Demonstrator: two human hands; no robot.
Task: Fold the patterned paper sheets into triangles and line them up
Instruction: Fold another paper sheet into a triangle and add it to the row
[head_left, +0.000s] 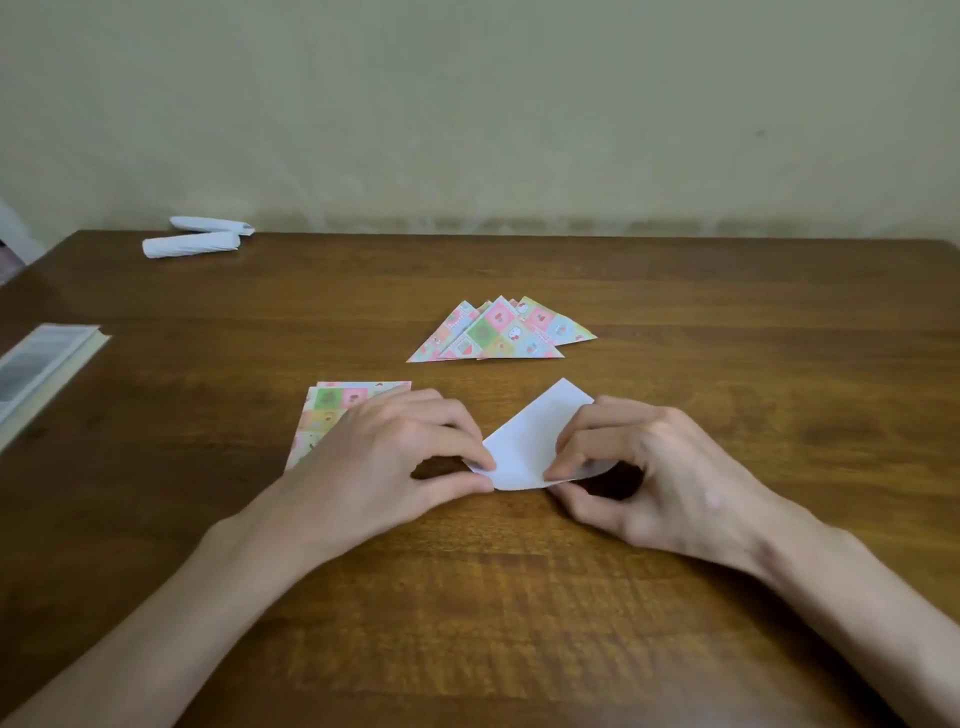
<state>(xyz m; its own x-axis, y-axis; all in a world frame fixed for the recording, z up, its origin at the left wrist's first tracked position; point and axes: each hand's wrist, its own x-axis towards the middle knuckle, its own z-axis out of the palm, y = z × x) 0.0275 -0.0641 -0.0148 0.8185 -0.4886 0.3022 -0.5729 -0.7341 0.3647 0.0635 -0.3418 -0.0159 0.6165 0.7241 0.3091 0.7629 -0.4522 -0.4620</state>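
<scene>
A paper sheet (527, 441) lies white side up at the middle of the wooden table (519, 597), one corner pointing away from me. My left hand (387, 457) pinches its near left corner between thumb and fingers. My right hand (654, 478) pinches its near right edge with curled fingers. Several folded patterned triangles (501, 332) overlap in a fanned row farther back. A stack of unfolded patterned sheets (332, 413) sits to the left, partly hidden under my left hand.
Two white rolled bundles (195, 236) lie at the far left back of the table. A book or booklet (36, 369) rests at the left edge. A pale wall stands behind the table.
</scene>
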